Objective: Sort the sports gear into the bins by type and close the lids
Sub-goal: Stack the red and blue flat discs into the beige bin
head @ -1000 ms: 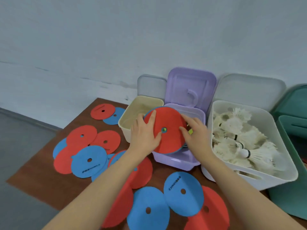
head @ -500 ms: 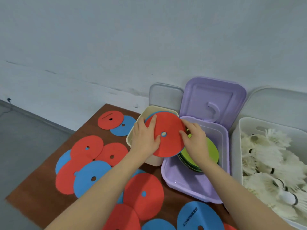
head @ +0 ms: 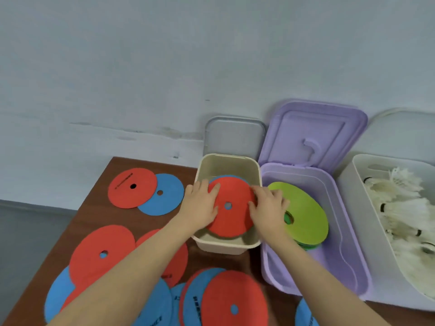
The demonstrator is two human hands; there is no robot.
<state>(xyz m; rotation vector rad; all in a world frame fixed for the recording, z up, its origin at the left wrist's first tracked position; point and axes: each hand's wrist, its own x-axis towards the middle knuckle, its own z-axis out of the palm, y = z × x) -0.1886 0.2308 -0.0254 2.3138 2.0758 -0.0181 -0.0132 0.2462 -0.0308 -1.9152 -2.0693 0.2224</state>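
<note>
Head view: both my left hand (head: pixel 201 205) and right hand (head: pixel 268 208) grip a red-and-blue disc stack (head: pixel 231 208) in the beige bin (head: pixel 226 247); many discs (head: pixel 146 191) remain on the table (head: pixel 94 217), lids open.

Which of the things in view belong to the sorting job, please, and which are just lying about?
In the job:
left hand and right hand holding the red disc stack
beige bin
purple bin with green discs
white bin of shuttlecocks
loose discs on the table

Lying about:
nothing visible; only the wall behind
</note>
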